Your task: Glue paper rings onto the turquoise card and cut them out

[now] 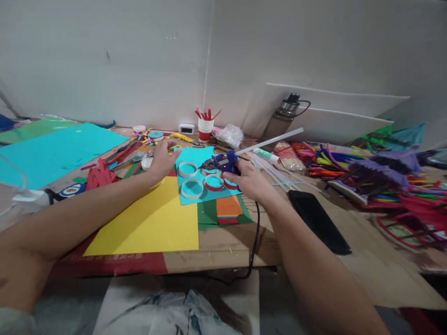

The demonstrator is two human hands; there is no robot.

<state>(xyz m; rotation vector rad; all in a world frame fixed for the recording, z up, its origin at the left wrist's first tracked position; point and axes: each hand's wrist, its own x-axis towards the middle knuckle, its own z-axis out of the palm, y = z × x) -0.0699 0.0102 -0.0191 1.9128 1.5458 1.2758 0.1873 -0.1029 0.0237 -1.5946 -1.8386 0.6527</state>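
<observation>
A blue glue gun (226,161) with a long clear glue stick is in my right hand (249,177), its nozzle pointing left. Beneath the nozzle lies a light blue sheet (199,200) bearing several paper rings, among them a white ring (192,189) and a red-and-white ring (213,183). My left hand (163,160) is at the sheet's left edge with its fingers curled around a small yellow piece (173,149). A yellow sheet (157,228) lies under my left forearm.
A paper cup (205,129) of red sticks, a bottle (281,118) and a phone (317,222) stand or lie around the work. Pipe cleaners (328,160) heap at right. A black cable (256,242) hangs over the front edge. Blue card (63,151) lies left.
</observation>
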